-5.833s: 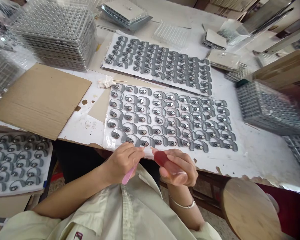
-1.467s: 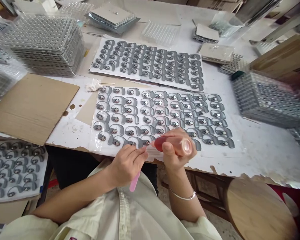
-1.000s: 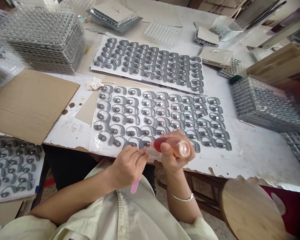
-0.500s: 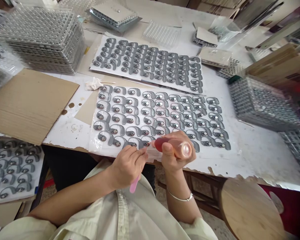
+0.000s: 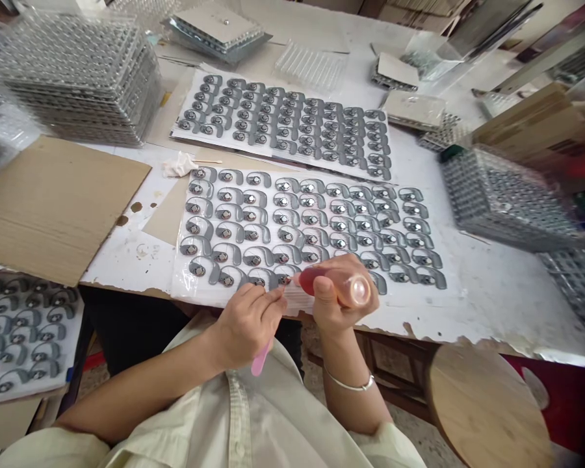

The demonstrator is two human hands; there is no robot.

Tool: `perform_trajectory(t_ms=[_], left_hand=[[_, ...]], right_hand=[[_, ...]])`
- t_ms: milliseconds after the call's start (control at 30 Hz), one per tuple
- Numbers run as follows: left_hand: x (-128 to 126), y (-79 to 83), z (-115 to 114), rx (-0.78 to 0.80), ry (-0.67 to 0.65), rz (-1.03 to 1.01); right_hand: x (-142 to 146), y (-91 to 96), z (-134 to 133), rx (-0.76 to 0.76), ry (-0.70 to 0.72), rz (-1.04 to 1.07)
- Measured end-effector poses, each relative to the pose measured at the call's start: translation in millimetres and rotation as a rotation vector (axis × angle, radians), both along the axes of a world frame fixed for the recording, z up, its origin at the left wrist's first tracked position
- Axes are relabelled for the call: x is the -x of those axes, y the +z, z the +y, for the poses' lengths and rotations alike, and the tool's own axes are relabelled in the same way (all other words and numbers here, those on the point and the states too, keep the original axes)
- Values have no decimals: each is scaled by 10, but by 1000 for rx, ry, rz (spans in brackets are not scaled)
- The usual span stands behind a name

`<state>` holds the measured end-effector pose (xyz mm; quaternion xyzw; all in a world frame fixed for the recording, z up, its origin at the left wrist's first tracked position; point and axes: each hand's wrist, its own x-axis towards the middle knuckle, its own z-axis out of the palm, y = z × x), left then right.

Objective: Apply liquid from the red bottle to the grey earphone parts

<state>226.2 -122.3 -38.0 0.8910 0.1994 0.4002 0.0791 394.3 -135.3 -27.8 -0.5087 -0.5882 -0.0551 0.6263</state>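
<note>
My right hand (image 5: 334,317) is wrapped round a squeeze bottle (image 5: 338,284) of reddish liquid, tipped so that its nozzle points left and its base faces me. My left hand (image 5: 247,322) is closed on a slim tool with a pink handle (image 5: 260,359); its working end is hidden by the fingers. Both fingertips and nozzle meet at a grey hook-shaped piece (image 5: 286,275) in the front row of the near sheet (image 5: 292,300). Several rows of such pieces, each with a round metallic part, lie on this sheet. Whether the nozzle touches the piece I cannot tell.
Behind lies a second sheet of grey pieces (image 5: 283,123). Stacked clear trays (image 5: 78,78) stand at the back left, more trays (image 5: 507,195) at the right. Cardboard (image 5: 53,201) overhangs the left table edge. A cotton swab (image 5: 208,161) lies by crumpled tissue (image 5: 179,165). A round stool (image 5: 487,403) stands lower right.
The view has shifted slightly. Both hands keep the same grip and stay at the same front-row piece.
</note>
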Motion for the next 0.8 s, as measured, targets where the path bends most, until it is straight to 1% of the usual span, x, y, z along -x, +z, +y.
perform_trajectory(t_ms=[167, 400, 533, 800], left_hand=[[-4, 5, 3, 6, 3, 2], [0, 64, 21, 8, -14, 4], [6, 84, 29, -6, -8, 12], [7, 65, 21, -7, 1, 3]], right_hand=[[7, 31, 9, -6, -11, -9], [-37, -38, -35, -40, -63, -10], [-55, -35, -63, -48, -76, 13], [-42, -40, -49, -30, -103, -21]])
